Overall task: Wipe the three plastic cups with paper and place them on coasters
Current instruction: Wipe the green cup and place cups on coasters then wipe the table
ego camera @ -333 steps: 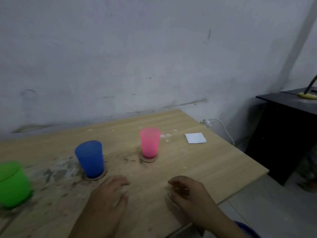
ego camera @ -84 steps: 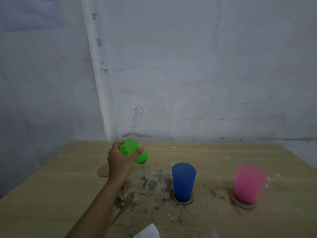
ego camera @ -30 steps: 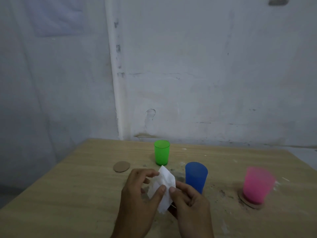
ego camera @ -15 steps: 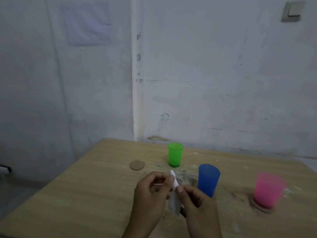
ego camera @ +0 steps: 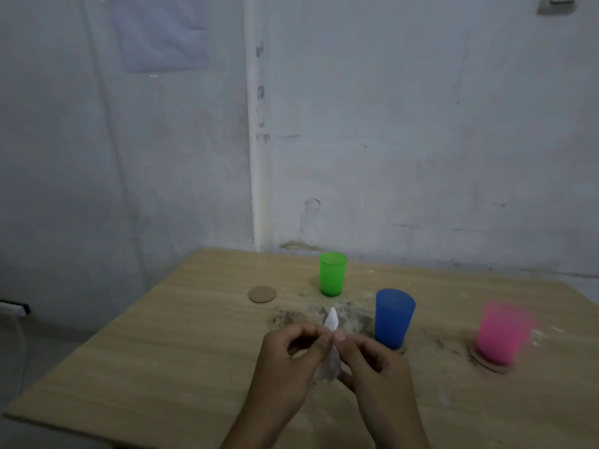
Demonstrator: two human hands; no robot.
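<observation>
In the head view, three plastic cups are standing on the wooden bench [ego camera: 168,351]. The green cup [ego camera: 332,274] is sitting upright at the far middle, mouth up, directly on the wood; its translucent walls are showing nothing inside. To its left, apart from it, a round, flat, brown coaster [ego camera: 262,293] is lying bare. The blue cup [ego camera: 394,317], opaque and tapering downward, is standing mouth up on a second coaster [ego camera: 402,350], only a sliver of which is peeking out at its base; I cannot tell what is inside. At the right, the pink cup [ego camera: 501,333] is blurring in the picture and resting on a third coaster [ego camera: 486,363]; its contents cannot be made out.

At the near middle, the left hand [ego camera: 285,361] and the right hand [ego camera: 376,367] are meeting over the bench, and the fingers of both are pinching a thin, white, creased paper [ego camera: 332,322] between them, its pointed tip sticking up above the fingertips. The bench top is looking pale and grained, with a dark, gritty, stained patch [ego camera: 350,315] spreading between the hands and the cups. Behind, a scuffed, whitish wall [ego camera: 421,124] is rising with a vertical pipe [ego camera: 256,157] running down it.
</observation>
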